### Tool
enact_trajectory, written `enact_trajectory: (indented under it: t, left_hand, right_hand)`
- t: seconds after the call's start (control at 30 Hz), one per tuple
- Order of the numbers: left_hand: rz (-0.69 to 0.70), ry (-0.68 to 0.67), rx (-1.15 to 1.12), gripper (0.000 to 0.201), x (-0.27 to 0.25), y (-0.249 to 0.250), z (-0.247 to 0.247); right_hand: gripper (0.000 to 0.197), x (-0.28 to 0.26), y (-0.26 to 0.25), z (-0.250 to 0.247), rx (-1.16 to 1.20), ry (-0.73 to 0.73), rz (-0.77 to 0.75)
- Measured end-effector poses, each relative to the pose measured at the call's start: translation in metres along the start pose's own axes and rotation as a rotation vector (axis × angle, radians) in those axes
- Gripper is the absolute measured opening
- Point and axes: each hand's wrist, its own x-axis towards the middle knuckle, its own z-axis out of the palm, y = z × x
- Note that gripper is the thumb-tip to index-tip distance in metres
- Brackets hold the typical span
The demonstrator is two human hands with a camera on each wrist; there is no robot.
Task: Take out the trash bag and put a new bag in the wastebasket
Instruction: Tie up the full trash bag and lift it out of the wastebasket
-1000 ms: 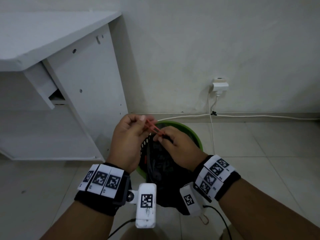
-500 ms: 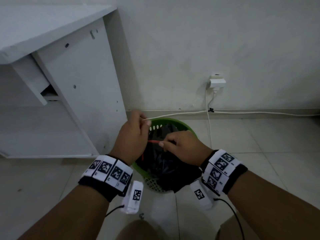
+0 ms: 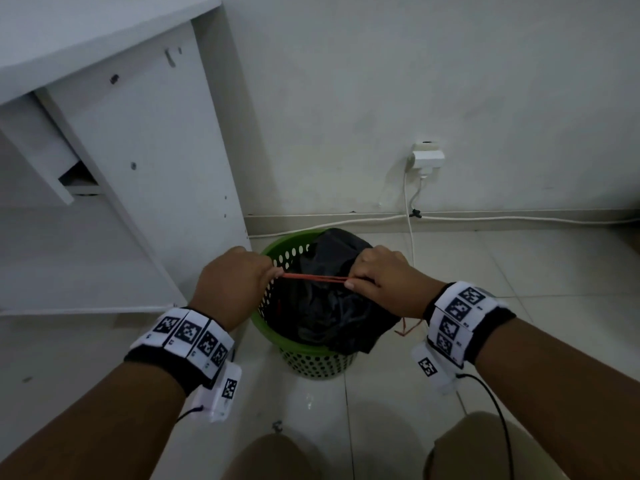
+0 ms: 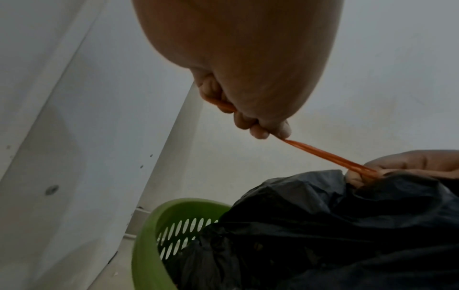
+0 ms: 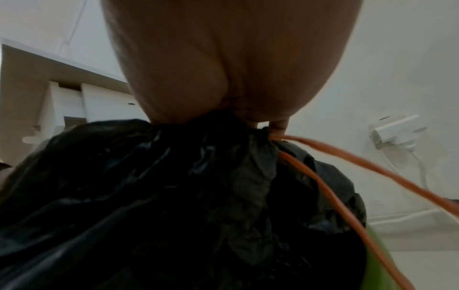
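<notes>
I am seeing the black, crinkled trash bag [image 3: 325, 306] sitting in the green perforated wastebasket [image 3: 304, 351], its neck bunched. My left hand [image 3: 232, 282] is pinching the taut red drawstring [image 3: 311, 278]; my right hand [image 3: 381, 282] is gripping the gathered neck and string.

The trash bag [image 3: 332, 306] sits in the wastebasket [image 3: 304, 355], right of the desk [image 3: 145, 161], before the wall [image 3: 415, 81].

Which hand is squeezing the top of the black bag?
The right hand bunches the black bag neck; the left hand only pulls the red drawstring.
</notes>
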Motion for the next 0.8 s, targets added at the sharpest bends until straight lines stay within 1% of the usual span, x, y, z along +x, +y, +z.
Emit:
enact_trajectory:
  t: [0.07,0.1,0.2,0.23,0.27,0.3,0.33,0.37,0.4,0.43,0.47,0.5,0.57,0.63,0.7,0.77,0.8]
  left_hand:
    - [-0.013,0.023,-0.023,0.044,-0.001,0.000,0.004]
    - [-0.032,0.010,-0.049,0.043,-0.002,0.000,0.007]
    - [-0.115,-0.129,-0.178,0.046,0.000,0.000,0.011]
    - [-0.146,-0.193,-0.215,0.049,0.000,0.001,0.009]
    - [-0.152,-0.233,-0.195,0.051,0.000,0.003,0.006]
    - [-0.141,-0.241,-0.140,0.055,0.001,0.008,0.002]
    - [-0.119,-0.217,-0.095,0.057,0.001,0.013,-0.001]
    - [-0.097,-0.172,-0.129,0.056,0.001,0.021,-0.005]
    - [-0.084,-0.144,-0.233,0.053,0.002,0.029,-0.008]
    - [-0.079,-0.131,-0.390,0.048,0.003,0.038,-0.010]
    - [-0.098,-0.140,-0.546,0.043,0.004,0.047,-0.011]
    - [-0.126,-0.159,-0.656,0.037,0.007,0.054,-0.010]
    - [-0.160,-0.173,-0.749,0.030,0.011,0.062,-0.008]
    - [-0.197,-0.182,-0.826,0.031,0.012,0.067,-0.005]
    - [-0.190,-0.168,-0.785,0.035,0.012,0.066,-0.003]
    - [-0.124,-0.164,-0.676,0.039,0.010,0.064,-0.003]
    - [-0.090,-0.166,-0.645,0.040,0.009,0.064,-0.004]
  right_hand:
    - [0.047,0.003,0.003,-0.001,-0.007,-0.011,0.016]
    - [0.045,0.005,0.003,-0.001,-0.008,-0.014,0.018]
    - [0.036,0.010,-0.002,0.003,-0.049,-0.003,0.023]
    - [0.038,0.012,-0.005,0.003,-0.068,0.002,0.031]
    - [0.044,0.014,-0.007,0.005,-0.084,0.007,0.038]
    - [0.053,0.015,-0.011,0.005,-0.105,0.008,0.033]
    - [0.063,0.016,-0.015,0.005,-0.126,0.015,0.010]
    - [0.070,0.018,-0.018,0.006,-0.147,0.014,-0.021]
    - [0.074,0.020,-0.023,0.006,-0.162,0.009,-0.048]
    - [0.075,0.022,-0.028,0.005,-0.171,0.000,-0.063]
    - [0.074,0.024,-0.032,0.006,-0.177,-0.001,-0.077]
    - [0.071,0.025,-0.037,0.006,-0.184,0.008,-0.089]
    - [0.066,0.026,-0.041,0.006,-0.195,0.036,-0.103]
    - [0.058,0.025,-0.040,0.005,-0.195,0.025,-0.084]
    - [0.055,0.023,-0.038,0.004,-0.191,0.012,-0.078]
    - [0.060,0.019,-0.036,0.005,-0.197,0.023,-0.109]
    - [0.058,0.017,-0.035,0.007,-0.207,0.041,-0.133]
